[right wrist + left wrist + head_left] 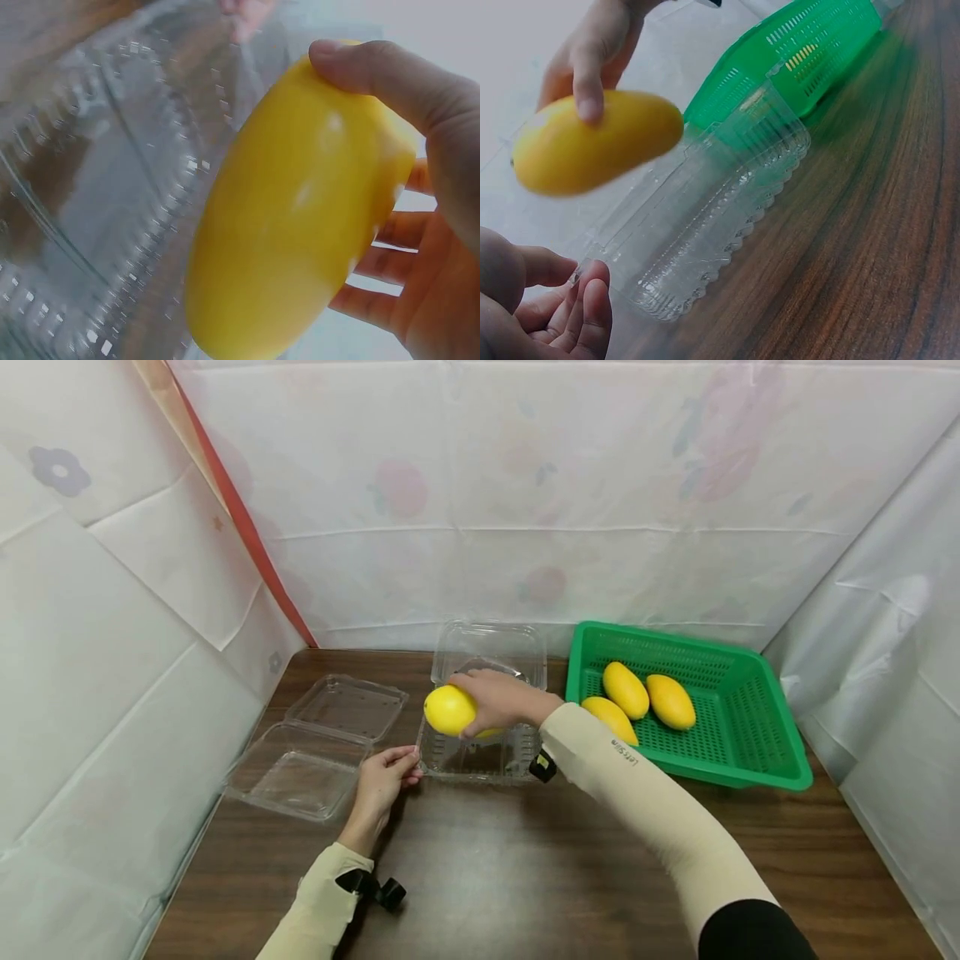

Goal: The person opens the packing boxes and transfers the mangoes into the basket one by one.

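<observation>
My right hand [506, 697] grips a yellow mango [450, 710] over a clear plastic clamshell container [465, 774], whose lid stands open at the back. In the right wrist view the thumb lies across one end of the mango [292, 217], with the fingers behind it. A gap shows between the mango and the container [705, 225] in the left wrist view. My left hand [384, 783] pinches the container's rim at its left side between thumb and fingers. Part of the container is hidden under the right hand.
A green plastic basket [750, 760] at the right has 3 mangoes in it, one of them a mango [626, 691] near its left end. Another open clear clamshell [300, 777] lies on the brown wooden table [480, 877] at the left. White sheeting [480, 485] hangs around the table.
</observation>
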Demonstrator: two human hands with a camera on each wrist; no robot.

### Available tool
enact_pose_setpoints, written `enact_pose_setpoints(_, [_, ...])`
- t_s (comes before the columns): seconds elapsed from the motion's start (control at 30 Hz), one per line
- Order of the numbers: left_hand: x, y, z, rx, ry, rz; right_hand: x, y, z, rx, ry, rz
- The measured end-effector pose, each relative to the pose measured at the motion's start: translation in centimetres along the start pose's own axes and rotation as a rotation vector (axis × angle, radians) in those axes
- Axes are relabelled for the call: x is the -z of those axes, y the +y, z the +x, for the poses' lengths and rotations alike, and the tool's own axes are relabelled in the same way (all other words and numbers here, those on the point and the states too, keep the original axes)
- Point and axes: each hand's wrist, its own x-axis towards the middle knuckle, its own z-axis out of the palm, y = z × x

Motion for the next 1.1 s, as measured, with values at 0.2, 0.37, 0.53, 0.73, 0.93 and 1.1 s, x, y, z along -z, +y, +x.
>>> enact_pose_setpoints(0.2, [-0.2, -0.2, 0.3, -0.003, 0.006, -0.013, 2.3, 1.0, -1.6, -0.052, 0.036, 0.045])
enact_pose_setpoints(0.37, [-0.1, -0.2, 0.2, -0.003, 0.004, -0.026, 3.5, 1.9, -2.6, -0.105, 0.052, 0.060])
enact_pose_setpoints(0.53, [0.0, -0.4, 0.1, -0.004, -0.001, -0.020, 4.5, 3.0, -3.6, -0.122, 0.069, 0.067])
enact_pose_setpoints(0.73, [0.0, -0.6, 0.0, -0.004, 0.000, -0.017, 5.7, 4.6, -4.7, -0.159, 0.084, 0.119])
enact_pose_setpoints(0.93, [0.0, -0.6, 0.0, -0.007, 0.003, -0.020, 7.0, 5.7, -5.8, -0.190, 0.105, 0.156])
enact_pose_setpoints(1.1, [0.0, -0.5, 0.0, -0.011, -0.004, -0.018, 7.9, 6.6, -6.8, -0.249, 0.108, 0.159])
